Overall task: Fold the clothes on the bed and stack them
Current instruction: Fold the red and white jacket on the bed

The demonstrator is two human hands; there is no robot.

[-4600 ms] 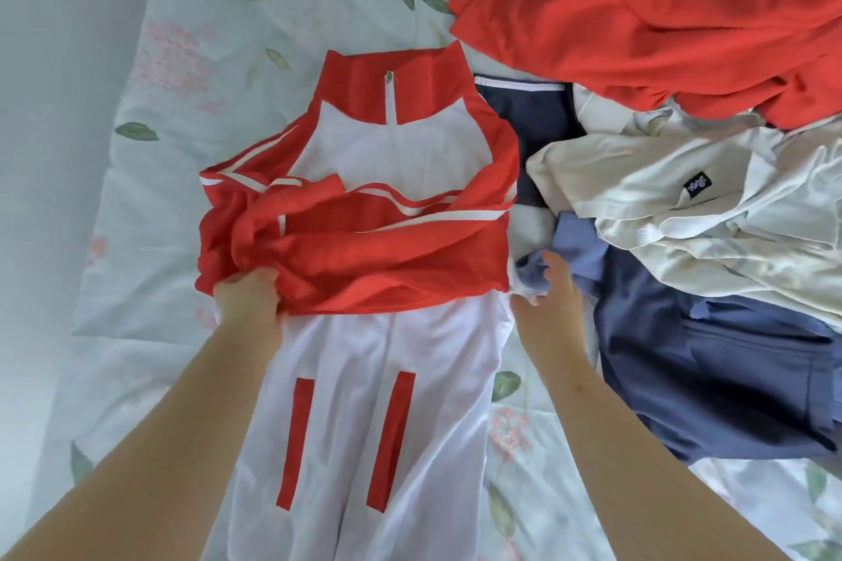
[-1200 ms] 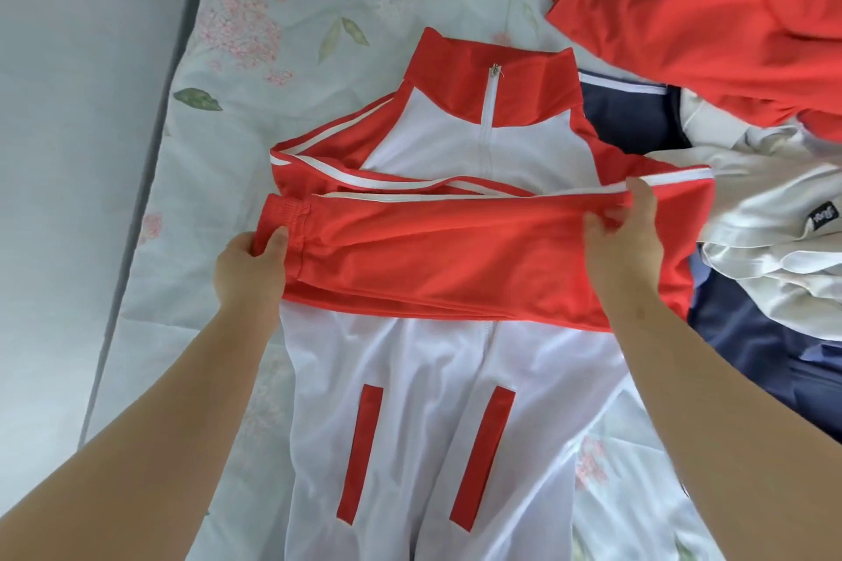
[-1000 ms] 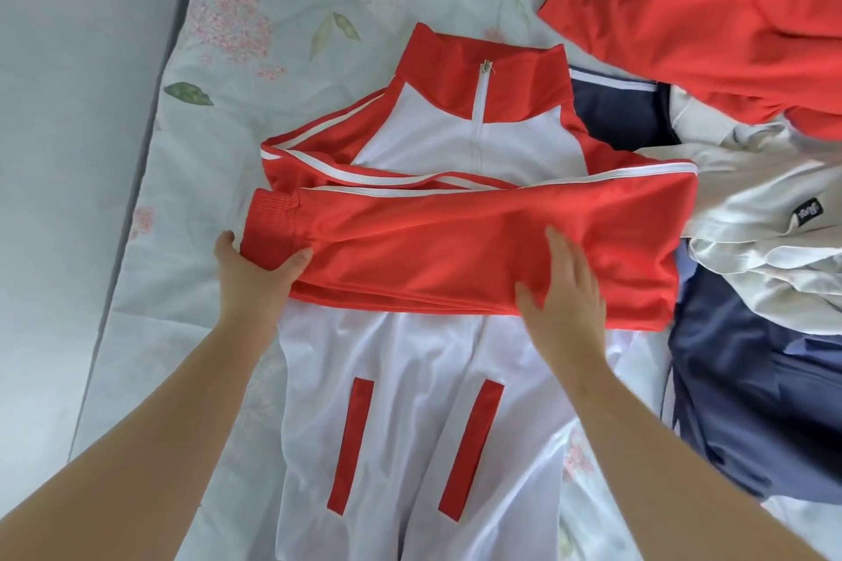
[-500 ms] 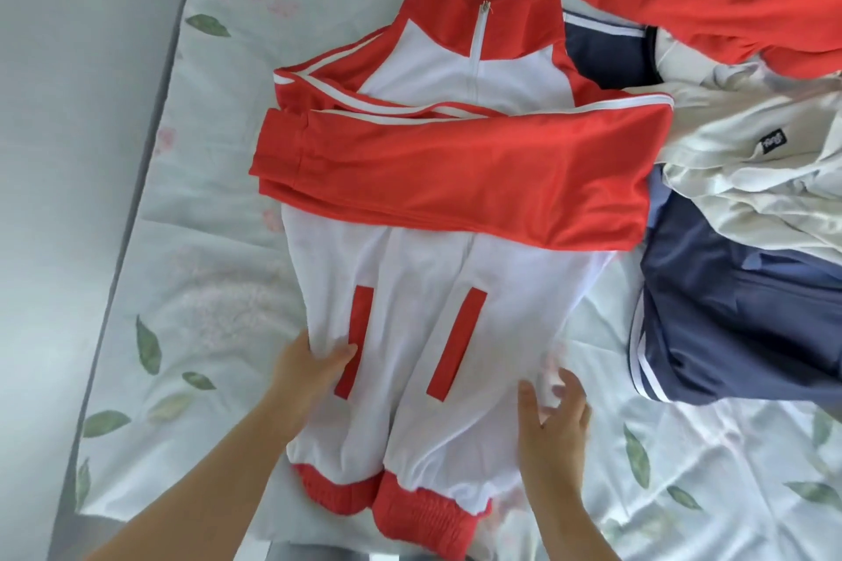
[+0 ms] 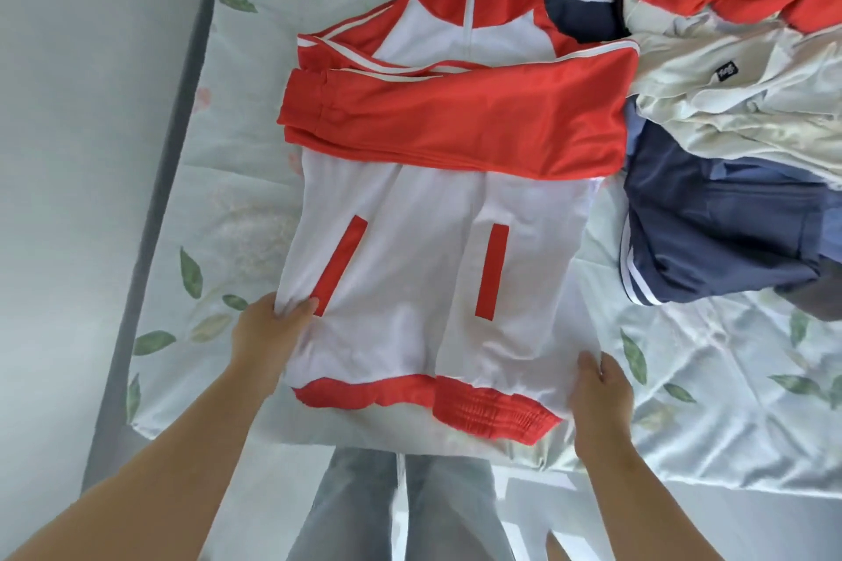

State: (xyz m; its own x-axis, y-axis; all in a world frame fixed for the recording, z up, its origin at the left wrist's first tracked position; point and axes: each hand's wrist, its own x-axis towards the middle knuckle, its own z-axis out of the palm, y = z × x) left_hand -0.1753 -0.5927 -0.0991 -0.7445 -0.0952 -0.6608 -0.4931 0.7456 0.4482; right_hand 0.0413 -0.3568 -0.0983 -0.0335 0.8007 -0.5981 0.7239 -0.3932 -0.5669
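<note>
Jacket [image 5: 410,269] red-and-white, flat on bed [image 5: 706,355], left hand [image 5: 269,339] pinching its near left edge, right hand [image 5: 601,396] at near right hem, grip there unclear.

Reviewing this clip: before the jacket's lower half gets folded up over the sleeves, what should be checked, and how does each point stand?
1. Fold of the red sleeves across the chest: ok, lying flat.
2. Grip of the left hand: ok, pinching the jacket at its side edge beside a pocket.
3. Grip of the right hand: cannot tell, thumb hidden at the opposite edge.
4. Line of the hem: not ok, its two halves sit stepped.
5. Gap to the navy garment: ok, apart from the lower body.
</note>
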